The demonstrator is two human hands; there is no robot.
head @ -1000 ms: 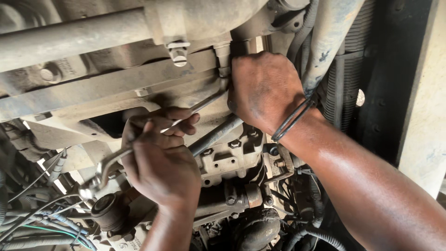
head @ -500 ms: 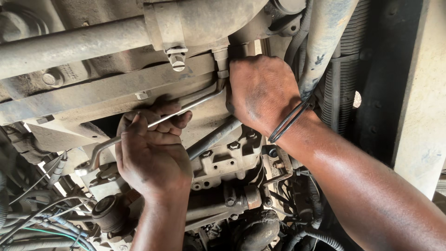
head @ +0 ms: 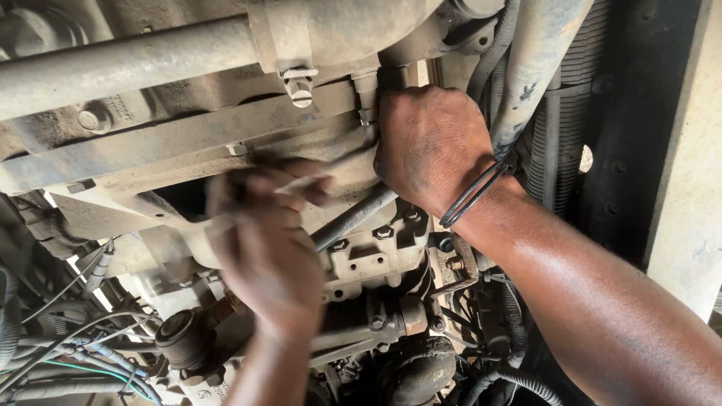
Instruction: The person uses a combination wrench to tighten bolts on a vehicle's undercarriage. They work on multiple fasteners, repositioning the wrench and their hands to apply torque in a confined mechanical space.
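While the left hand (head: pixel 263 240) is smeared by blur, its fingers look curled around the handle of a long wrench (head: pixel 301 183); the blur hides how firm that grasp is. The wrench runs up and right to a fitting under the right hand (head: pixel 430 146), which is cupped, knuckles toward the camera, over the wrench's far end, pressed against the casing (head: pixel 188 143). Whether its fingers clasp the tool head or only steady it cannot be told.

From here the tool could slip off the fitting: the handle is being worked at an angle, and everything is coated in dust and grime. A slip would drive the left knuckles into the casing edge or the bolts (head: pixel 383 231) just below.

Both forearms reach upward, the right from lower right with a dark bracelet (head: pixel 472 194) at the wrist, the left from below centre. A pipe (head: pixel 128 64) with a clamp (head: pixel 297 79) crosses above; hoses (head: pixel 549 113) hang at right, wires (head: pixel 68 353) lower left.
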